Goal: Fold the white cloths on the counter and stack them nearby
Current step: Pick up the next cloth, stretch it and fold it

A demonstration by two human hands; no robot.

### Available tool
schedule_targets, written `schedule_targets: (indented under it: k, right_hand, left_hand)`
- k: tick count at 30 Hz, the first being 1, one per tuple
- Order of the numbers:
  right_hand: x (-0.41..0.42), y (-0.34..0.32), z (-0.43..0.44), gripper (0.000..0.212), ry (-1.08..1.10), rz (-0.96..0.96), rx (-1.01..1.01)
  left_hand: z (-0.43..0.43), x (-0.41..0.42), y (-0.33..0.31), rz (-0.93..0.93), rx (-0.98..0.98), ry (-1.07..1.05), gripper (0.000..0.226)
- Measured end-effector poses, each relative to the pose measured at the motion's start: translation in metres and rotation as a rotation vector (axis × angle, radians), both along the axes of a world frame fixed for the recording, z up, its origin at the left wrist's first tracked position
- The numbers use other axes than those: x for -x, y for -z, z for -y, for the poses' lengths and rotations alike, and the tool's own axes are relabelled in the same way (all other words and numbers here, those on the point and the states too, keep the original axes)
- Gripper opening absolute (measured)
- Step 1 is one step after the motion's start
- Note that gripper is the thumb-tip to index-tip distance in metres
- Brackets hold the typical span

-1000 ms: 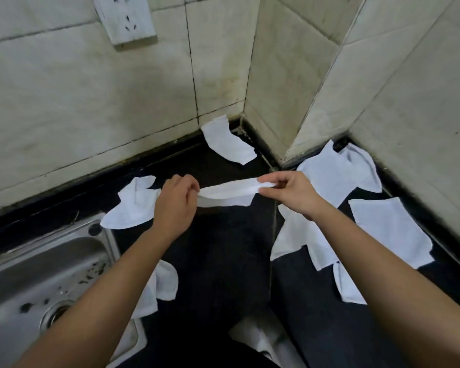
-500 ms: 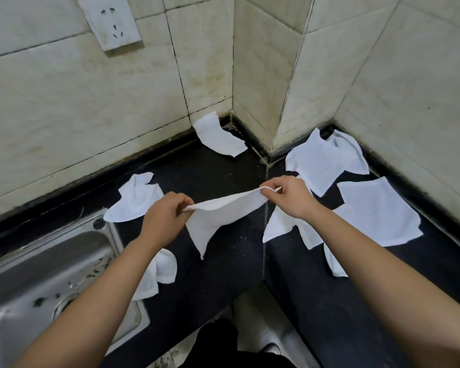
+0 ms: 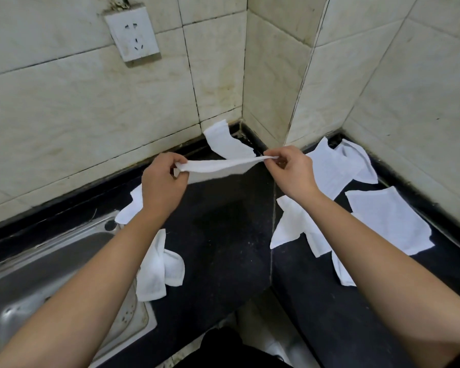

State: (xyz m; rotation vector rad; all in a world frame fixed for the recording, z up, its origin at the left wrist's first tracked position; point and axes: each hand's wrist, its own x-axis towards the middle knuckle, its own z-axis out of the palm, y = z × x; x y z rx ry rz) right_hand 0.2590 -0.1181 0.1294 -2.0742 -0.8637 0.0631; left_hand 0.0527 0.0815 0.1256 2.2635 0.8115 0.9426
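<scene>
The cloth is stretched in the air between both hands, above the counter near the wall corner. The left hand grips one end in curled fingers. The right hand pinches the other end between thumb and fingertips. Half a second ago the cloth sagged in a hanging triangle; now it is higher and pulled into a narrow, nearly level band.

Behind it a back cloth leans against the wall, its lower edge overlapped by the band. A crumpled cloth lies behind the left wrist. A bunched cloth at the sink rim is partly covered by the left forearm. To the right lie a flat cloth and loose cloths, some hidden under the right forearm. A socket is on the wall.
</scene>
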Motion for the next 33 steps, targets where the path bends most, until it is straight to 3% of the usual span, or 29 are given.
schedule_targets:
  k: [4,9,11,13,18,22,27,33]
  right_hand:
    - [0.025,0.042,0.029,0.019,-0.135,0.045,0.094]
    - [0.064,0.121,0.078,0.027,-0.425,-0.027,0.676]
    - [0.076,0.142,0.093,0.03,-0.52,-0.055,0.879]
    - [0.087,0.156,0.103,0.03,-0.557,-0.073,0.952]
    - [0.084,0.155,0.107,0.03,-0.56,-0.038,0.902]
    - [0.067,0.145,0.083,0.025,-0.423,-0.134,0.71]
    - [0.047,0.149,0.033,0.029,-0.205,-0.293,0.513]
    - [0.031,0.174,-0.016,0.02,-0.004,-0.421,0.455]
  left_hand:
    - [0.026,0.034,0.051,-0.092,-0.002,0.052,0.02]
    - [0.082,0.096,0.141,-0.619,0.034,0.236,0.014]
    - [0.1,0.116,0.162,-0.732,-0.046,0.341,0.012]
    - [0.11,0.13,0.177,-0.767,-0.118,0.396,0.019]
    - [0.106,0.136,0.184,-0.769,-0.092,0.363,0.014]
    - [0.084,0.119,0.18,-0.728,0.187,0.219,0.023]
    - [0.046,0.078,0.167,-0.465,0.579,-0.165,0.025]
    - [0.007,0.042,0.175,-0.363,0.722,-0.36,0.013]
